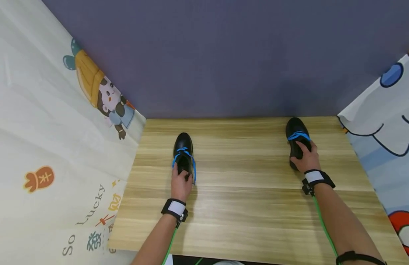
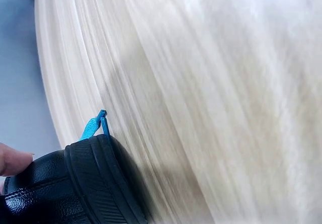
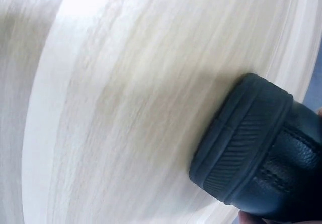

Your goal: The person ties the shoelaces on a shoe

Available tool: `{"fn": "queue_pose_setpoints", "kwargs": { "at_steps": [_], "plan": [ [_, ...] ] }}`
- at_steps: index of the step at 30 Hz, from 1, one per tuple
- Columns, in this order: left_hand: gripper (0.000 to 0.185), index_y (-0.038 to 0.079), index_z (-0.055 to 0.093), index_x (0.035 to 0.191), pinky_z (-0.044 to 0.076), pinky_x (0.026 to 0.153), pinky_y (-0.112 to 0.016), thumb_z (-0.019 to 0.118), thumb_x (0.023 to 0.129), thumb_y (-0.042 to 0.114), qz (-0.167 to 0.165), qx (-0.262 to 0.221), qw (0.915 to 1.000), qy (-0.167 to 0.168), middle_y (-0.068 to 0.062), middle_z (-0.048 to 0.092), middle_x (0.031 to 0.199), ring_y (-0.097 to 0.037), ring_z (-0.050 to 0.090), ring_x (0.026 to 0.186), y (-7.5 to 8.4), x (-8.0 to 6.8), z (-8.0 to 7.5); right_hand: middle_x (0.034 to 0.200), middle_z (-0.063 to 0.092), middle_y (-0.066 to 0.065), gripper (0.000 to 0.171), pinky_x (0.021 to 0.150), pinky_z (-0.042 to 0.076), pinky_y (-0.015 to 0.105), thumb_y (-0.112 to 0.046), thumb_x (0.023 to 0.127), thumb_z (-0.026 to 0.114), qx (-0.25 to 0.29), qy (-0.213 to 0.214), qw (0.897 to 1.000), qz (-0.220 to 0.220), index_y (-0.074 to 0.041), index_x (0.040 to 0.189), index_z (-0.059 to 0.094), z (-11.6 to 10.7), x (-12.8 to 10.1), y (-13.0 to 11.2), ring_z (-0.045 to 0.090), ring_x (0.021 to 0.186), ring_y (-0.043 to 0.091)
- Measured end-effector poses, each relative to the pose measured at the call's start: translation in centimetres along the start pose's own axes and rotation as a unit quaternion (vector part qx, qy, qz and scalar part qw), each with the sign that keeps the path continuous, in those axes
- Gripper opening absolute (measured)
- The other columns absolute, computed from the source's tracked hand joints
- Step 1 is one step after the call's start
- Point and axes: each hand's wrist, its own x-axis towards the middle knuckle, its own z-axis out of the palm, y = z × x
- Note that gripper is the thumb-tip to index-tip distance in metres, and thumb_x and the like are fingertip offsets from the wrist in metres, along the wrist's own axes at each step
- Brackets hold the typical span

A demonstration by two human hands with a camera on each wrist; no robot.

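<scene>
On the wooden table (image 1: pixel 244 206), between a cartoon-print sheet (image 1: pixel 42 147) on the left and another (image 1: pixel 387 121) on the right, two black shoes with blue laces stand well apart, both with their long axis running away from the person, toes toward the grey back wall (image 1: pixel 224 55). Left shoe (image 1: pixel 183 152) sits near the table's left edge; the left hand (image 1: pixel 181 186) grips it at the heel from behind, fingers curled round it, a loose lace end (image 2: pixel 95 126) trailing beside the sole. Right shoe (image 1: pixel 298 141) stands close to the far right corner, and the right hand (image 1: pixel 307 158) clasps its heel end, fingers wrapped over the top. Plenty of bare wood lies between the pair and toward the near edge.
</scene>
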Motion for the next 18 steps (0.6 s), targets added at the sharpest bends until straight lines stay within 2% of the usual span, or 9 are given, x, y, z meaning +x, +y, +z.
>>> {"fn": "queue_pose_setpoints", "kwargs": {
  "at_steps": [8,13,18],
  "plan": [
    [0.007,-0.004,0.071,0.083,0.043,0.104,-0.058,0.077,0.081,0.000,0.007,-0.001,0.9999,-0.010,-0.041,0.039,0.144,-0.057,0.044,0.129,0.7,-0.7,0.9,0.156,0.006,0.040,0.069,0.089,0.035,0.078,-0.012,0.090,0.070,-0.009,0.006,1.000,0.025,-0.004,0.150,0.035,-1.0,-0.4,1.9,0.032,0.115,0.077],
    [0.006,-0.004,0.072,0.085,0.041,0.105,-0.059,0.076,0.082,0.000,0.005,-0.009,0.9999,-0.011,-0.041,0.038,0.145,-0.057,0.043,0.130,0.8,-1.0,0.8,0.156,0.009,0.039,0.069,0.091,0.034,0.078,-0.011,0.090,0.071,-0.017,0.018,0.999,0.035,-0.005,0.149,0.037,-1.6,-0.4,2.4,0.033,0.115,0.076],
    [0.006,-0.005,0.071,0.084,0.039,0.107,-0.059,0.076,0.081,-0.003,0.004,-0.007,0.9999,-0.007,-0.042,0.038,0.145,-0.058,0.041,0.131,0.7,-0.8,0.7,0.156,0.005,0.040,0.071,0.090,0.034,0.079,-0.016,0.093,0.067,-0.022,-0.003,0.999,0.033,-0.007,0.154,0.031,-2.1,0.0,2.5,0.030,0.118,0.076]
  ]
}}
